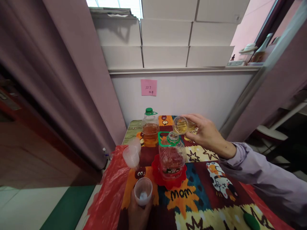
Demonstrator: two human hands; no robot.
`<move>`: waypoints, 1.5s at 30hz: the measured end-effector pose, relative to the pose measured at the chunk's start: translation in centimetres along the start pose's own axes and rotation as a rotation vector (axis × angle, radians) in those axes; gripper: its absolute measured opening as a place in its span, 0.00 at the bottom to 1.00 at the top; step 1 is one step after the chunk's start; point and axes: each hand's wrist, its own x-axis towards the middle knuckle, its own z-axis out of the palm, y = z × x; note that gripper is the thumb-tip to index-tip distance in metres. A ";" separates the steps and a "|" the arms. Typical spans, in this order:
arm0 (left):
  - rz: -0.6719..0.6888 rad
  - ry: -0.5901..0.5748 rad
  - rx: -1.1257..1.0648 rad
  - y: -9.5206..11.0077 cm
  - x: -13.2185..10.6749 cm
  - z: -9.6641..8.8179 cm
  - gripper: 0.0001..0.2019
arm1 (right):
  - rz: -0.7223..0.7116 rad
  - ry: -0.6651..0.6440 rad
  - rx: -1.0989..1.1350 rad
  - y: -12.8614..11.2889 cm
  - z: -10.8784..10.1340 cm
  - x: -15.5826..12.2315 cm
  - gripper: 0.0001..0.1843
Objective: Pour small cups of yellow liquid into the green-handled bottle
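Two hands at work over a small table covered with a bright patterned cloth. Right hand grips a small clear cup of amber liquid, tipped on its side with the mouth just above the neck of an open bottle. That bottle stands upright near the table's middle (green handle ring at the neck, red paper shape under its base), part filled. Left hand at the near edge is closed around an upright clear cup with something white at the bottom. Second bottle, green cap on, stands behind, amber liquid inside. Stack of empty cups lies tilted to the left, beside a red plastic bag. Pink note stuck on the wall behind.
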 end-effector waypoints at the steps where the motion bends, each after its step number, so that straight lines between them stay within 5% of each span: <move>1: -0.004 -0.016 0.001 -0.1 0.1 -0.1 0.39 | -0.005 0.002 -0.004 0.0 0.0 0.0 0.33; 33: 0.012 0.034 -0.006 0.4 -0.1 0.2 0.38 | -0.124 0.011 -0.148 -0.4 0.2 0.2 0.35; 45: 0.028 0.026 0.008 0.0 -0.1 0.1 0.37 | -0.353 0.054 -0.277 -1.2 -0.1 0.7 0.27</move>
